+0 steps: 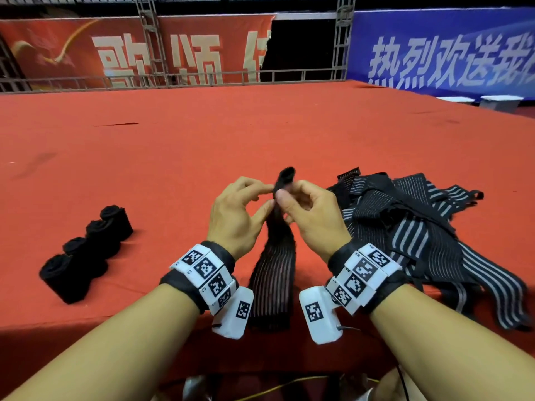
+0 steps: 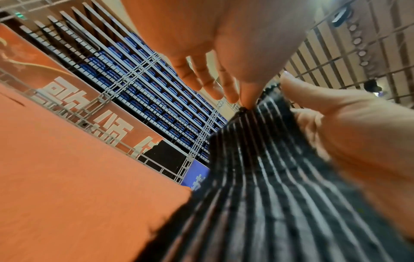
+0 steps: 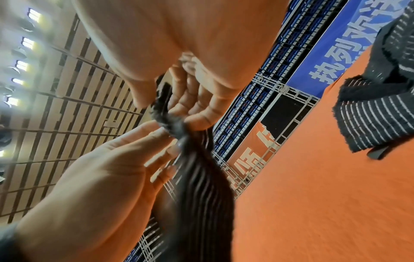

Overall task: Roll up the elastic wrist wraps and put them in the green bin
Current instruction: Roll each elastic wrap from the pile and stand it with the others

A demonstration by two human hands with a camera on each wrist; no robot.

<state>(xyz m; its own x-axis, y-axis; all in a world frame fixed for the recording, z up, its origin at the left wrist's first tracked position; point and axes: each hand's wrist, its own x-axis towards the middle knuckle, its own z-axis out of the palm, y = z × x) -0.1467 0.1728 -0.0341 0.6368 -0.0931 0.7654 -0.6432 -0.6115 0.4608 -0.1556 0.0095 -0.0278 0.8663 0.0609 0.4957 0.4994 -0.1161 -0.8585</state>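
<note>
**Wrap held at its top end by both hands, roll just being started**

Item in hand: one black striped wrist wrap (image 1: 273, 264). Its upper end is raised above the red bench (image 1: 260, 134); its length hangs straight down and toward the person, the lower end lying at the near bench edge between the two wrists. The long axis therefore runs from the fingers down toward the body.

Left hand (image 1: 236, 214): thumb and forefinger pinch the left edge of the wrap's top end; the other fingers are spread loose, as the left wrist view confirms.

Right hand (image 1: 311, 211): fingers curled round the same top end from the right, thumb pressed on the fabric. A short folded tip stands up above the grip.

Both hands sit level with each other, on opposite sides of the wrap, touching it at the same point. Neither is nearer.

Judgement: the roll must be wound downward along the hanging length, top end first.

Left of the held wrap: four finished rolls (image 1: 86, 253) in a row on the bench. Right of it: a loose pile of unrolled wraps (image 1: 434, 227), close beside the right hand.

The green bin is not visible in any view.
</note>
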